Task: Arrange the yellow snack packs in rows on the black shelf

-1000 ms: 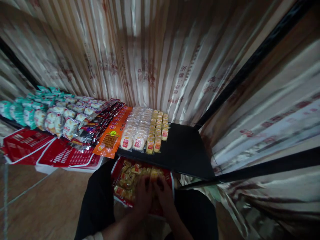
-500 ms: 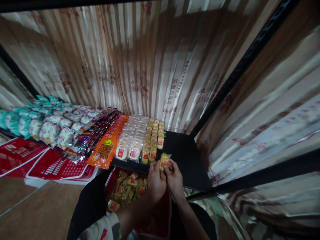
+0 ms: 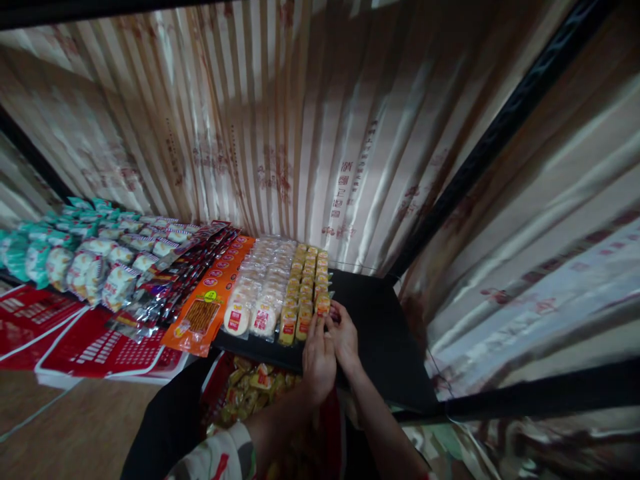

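A small yellow wrapped snack packet [image 3: 323, 305] with a red label stands at the front of the rightmost yellow row on the black shelf [image 3: 377, 320]. The fingers of my right hand [image 3: 346, 339] close on its right side. My left hand [image 3: 320, 363] has its fingertips together at the packet's lower edge, touching my right fingers. Just left of my hands are rows of matching yellow packets [image 3: 289, 320]. Beside those are round white crackers [image 3: 236, 318] in clear wrappers. Under my left forearm, a red basket [image 3: 211, 383] holds many loose yellow packets [image 3: 263, 379].
An orange snack bag [image 3: 205, 313], dark red bags [image 3: 187, 273] and white and teal packets [image 3: 37, 260] line the shelf leftward. Red baskets [image 3: 110, 333] sit below. Black posts [image 3: 480, 150] and a patterned curtain [image 3: 280, 133] enclose the shelf.
Both hands have moved forward with the yellow snack packet, from in front of the shelf rows to the front end of the rightmost yellow row. The view has shifted slightly.
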{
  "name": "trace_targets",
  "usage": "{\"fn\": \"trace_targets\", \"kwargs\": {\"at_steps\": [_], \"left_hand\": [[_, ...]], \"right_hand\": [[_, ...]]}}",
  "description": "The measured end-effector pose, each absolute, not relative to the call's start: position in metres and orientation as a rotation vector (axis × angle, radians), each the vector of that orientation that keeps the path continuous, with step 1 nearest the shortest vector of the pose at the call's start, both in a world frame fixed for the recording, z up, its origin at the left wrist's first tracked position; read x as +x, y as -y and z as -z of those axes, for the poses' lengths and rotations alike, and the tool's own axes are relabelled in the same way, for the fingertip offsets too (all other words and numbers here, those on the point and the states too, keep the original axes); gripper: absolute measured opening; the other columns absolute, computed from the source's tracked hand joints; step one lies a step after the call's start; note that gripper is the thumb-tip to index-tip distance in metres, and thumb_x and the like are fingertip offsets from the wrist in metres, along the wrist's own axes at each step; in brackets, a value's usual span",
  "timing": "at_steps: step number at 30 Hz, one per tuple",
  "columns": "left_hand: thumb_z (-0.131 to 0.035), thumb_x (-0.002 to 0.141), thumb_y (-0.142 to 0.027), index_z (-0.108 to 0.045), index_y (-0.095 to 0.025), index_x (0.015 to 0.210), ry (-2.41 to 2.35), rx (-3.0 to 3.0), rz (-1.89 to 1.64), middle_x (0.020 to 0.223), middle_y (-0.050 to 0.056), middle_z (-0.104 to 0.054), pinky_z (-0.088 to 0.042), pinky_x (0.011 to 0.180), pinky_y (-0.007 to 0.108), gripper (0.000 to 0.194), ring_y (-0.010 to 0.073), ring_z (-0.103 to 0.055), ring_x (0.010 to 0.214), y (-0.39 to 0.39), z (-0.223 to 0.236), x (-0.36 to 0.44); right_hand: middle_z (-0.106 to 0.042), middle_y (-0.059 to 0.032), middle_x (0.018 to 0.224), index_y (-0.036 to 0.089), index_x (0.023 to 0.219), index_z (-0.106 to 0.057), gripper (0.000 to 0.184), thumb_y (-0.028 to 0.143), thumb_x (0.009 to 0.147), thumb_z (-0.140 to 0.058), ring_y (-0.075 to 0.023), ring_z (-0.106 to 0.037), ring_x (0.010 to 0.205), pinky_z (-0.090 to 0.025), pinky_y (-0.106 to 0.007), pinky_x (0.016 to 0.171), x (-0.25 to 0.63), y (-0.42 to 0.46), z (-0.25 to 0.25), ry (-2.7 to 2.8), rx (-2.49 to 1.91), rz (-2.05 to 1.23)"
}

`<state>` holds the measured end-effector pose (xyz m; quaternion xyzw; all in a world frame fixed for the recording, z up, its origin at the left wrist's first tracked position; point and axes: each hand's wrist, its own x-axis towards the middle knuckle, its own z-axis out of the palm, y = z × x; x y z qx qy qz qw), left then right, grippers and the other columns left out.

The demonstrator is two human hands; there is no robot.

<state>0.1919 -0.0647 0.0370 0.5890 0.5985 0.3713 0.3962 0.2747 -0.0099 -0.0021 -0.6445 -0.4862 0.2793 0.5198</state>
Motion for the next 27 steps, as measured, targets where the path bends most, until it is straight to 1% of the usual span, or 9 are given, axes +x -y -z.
{"fn": "trace_targets", "kwargs": {"at_steps": [4,9,11,15,19,21,24,27], "left_hand": [[-0.031,0.089,-0.022,-0.043,-0.008,0.135,-1.508,1.452,-0.942,0.145,0.010,-0.037,-0.021,0.116,0.034,0.049,0.0184,-0.030,0.136,0.060,-0.033,0.194],[-0.030,0.089,-0.025,-0.041,-0.008,0.136,-1.489,1.426,-0.924,0.146,0.009,-0.036,-0.019,0.116,0.034,0.051,0.0182,-0.028,0.137,0.056,-0.032,0.197],[-0.029,0.090,-0.026,-0.040,-0.008,0.137,-1.477,1.423,-0.936,0.146,0.009,-0.036,-0.018,0.116,0.034,0.051,0.0175,-0.029,0.137,0.056,-0.028,0.198],[-0.030,0.090,-0.026,-0.041,-0.010,0.136,-1.474,1.411,-0.992,0.146,0.009,-0.036,-0.019,0.116,0.034,0.050,0.0169,-0.030,0.136,0.055,-0.016,0.201],[-0.035,0.088,-0.026,-0.046,-0.014,0.133,-1.474,1.399,-1.052,0.143,0.009,-0.041,-0.023,0.115,0.037,0.047,0.0188,-0.035,0.133,0.055,-0.008,0.203],[-0.036,0.088,-0.026,-0.048,-0.016,0.130,-1.476,1.384,-1.060,0.141,0.008,-0.045,-0.024,0.115,0.036,0.045,0.0183,-0.038,0.132,0.060,-0.009,0.201],[-0.036,0.088,-0.025,-0.051,-0.014,0.126,-1.455,1.412,-1.085,0.137,0.010,-0.049,-0.028,0.113,0.035,0.043,0.0181,-0.041,0.129,0.076,-0.013,0.189],[-0.032,0.088,-0.024,-0.055,-0.012,0.119,-1.433,1.452,-1.110,0.125,0.013,-0.057,-0.037,0.105,0.034,0.040,0.0182,-0.050,0.119,0.103,-0.014,0.165]], "right_hand": [[-0.067,-0.0066,0.095,0.020,0.108,-0.061,0.041,0.038,0.073,-0.051,-0.0206,-0.064,0.083,-0.052,-0.035,0.076,0.275,0.003,0.007,1.213,-1.582,-0.665],[-0.060,-0.0150,0.111,0.014,0.114,-0.059,0.052,0.043,0.073,-0.047,-0.0253,-0.060,0.096,-0.049,-0.041,0.086,0.275,0.003,0.012,1.267,-1.646,-0.562],[-0.059,-0.0148,0.114,0.014,0.118,-0.057,0.054,0.043,0.074,-0.046,-0.0254,-0.059,0.100,-0.048,-0.041,0.089,0.274,0.003,0.017,1.300,-1.645,-0.541],[-0.062,-0.0124,0.112,0.016,0.123,-0.055,0.055,0.044,0.077,-0.043,-0.0256,-0.058,0.102,-0.045,-0.043,0.093,0.275,0.003,0.026,1.350,-1.624,-0.551],[-0.061,-0.0108,0.115,0.019,0.125,-0.052,0.054,0.042,0.077,-0.045,-0.0241,-0.057,0.103,-0.046,-0.041,0.091,0.276,0.006,0.027,1.351,-1.611,-0.557],[-0.059,-0.0117,0.119,0.019,0.125,-0.052,0.054,0.041,0.077,-0.046,-0.0234,-0.057,0.102,-0.047,-0.040,0.089,0.275,0.011,0.022,1.328,-1.624,-0.544],[-0.057,-0.0147,0.120,0.015,0.119,-0.055,0.052,0.044,0.077,-0.045,-0.0249,-0.055,0.105,-0.046,-0.041,0.090,0.266,0.029,0.010,1.262,-1.657,-0.475],[-0.061,-0.0147,0.114,0.014,0.114,-0.055,0.047,0.045,0.081,-0.043,-0.0236,-0.056,0.104,-0.046,-0.039,0.089,0.249,0.059,-0.004,1.123,-1.613,-0.450]]}}
